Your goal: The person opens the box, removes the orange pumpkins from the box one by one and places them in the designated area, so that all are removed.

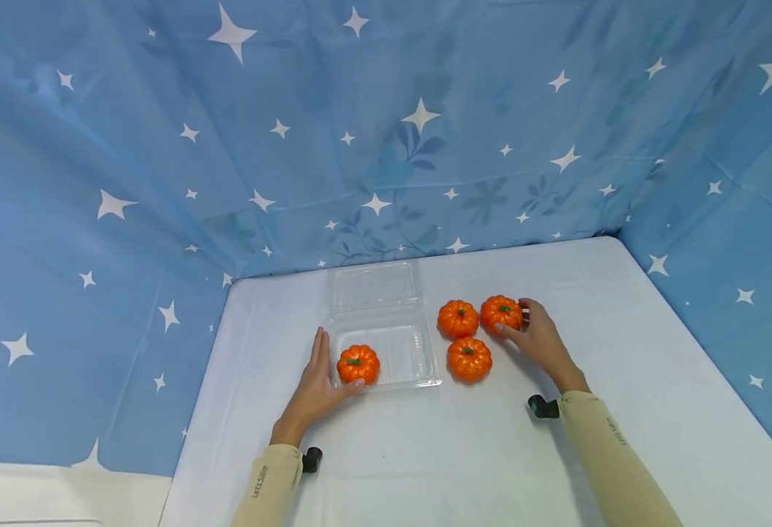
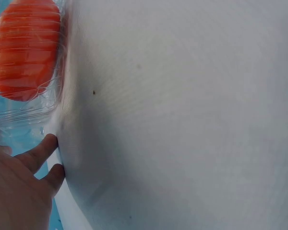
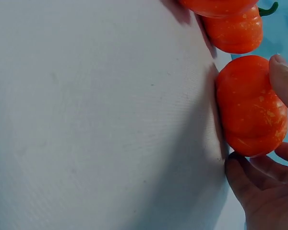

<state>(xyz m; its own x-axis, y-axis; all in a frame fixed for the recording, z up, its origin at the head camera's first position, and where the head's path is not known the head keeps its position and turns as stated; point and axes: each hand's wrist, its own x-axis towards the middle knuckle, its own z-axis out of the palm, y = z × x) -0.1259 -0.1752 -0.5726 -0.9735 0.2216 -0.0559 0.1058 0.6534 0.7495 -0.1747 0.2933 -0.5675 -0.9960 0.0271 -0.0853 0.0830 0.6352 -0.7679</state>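
Observation:
A clear plastic clamshell box (image 1: 399,351) lies with its lid (image 1: 374,285) folded back towards the curtain. One small orange pumpkin (image 1: 358,364) with a green stem sits in its front left corner. My left hand (image 1: 316,388) lies along the box's left side, fingers straight, thumb at the front edge by that pumpkin. To the right of the box, my right hand (image 1: 538,340) grips another pumpkin (image 1: 500,315) between thumb and fingers; the right wrist view shows this pumpkin (image 3: 252,105) at the table surface. Two more pumpkins stand beside it, one at the back (image 1: 458,319) and one in front (image 1: 469,359).
A white cloth covers the table (image 1: 418,454). Blue curtains (image 1: 333,146) with white stars hang behind it and at both sides. Small black wrist cameras sit by the left cuff (image 1: 312,460) and the right cuff (image 1: 544,407).

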